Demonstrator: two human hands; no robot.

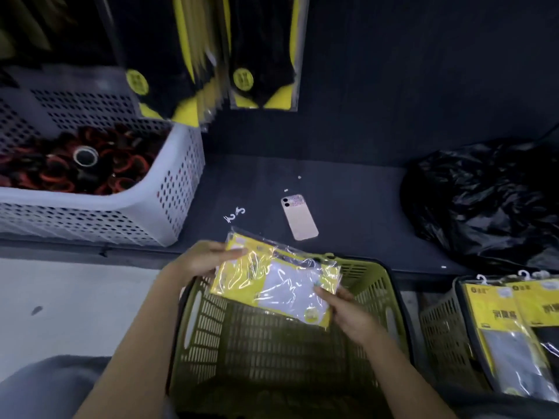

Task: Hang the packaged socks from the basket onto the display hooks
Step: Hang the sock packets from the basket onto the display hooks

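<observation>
The sock packet is held above the green basket, its far end clamped in the left grip and its near edge clamped in the right grip.

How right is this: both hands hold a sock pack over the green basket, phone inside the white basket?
No: the head view shows the phone on the dark shelf, outside the white basket. Left hand and right hand do hold the sock pack over the green basket.
</observation>
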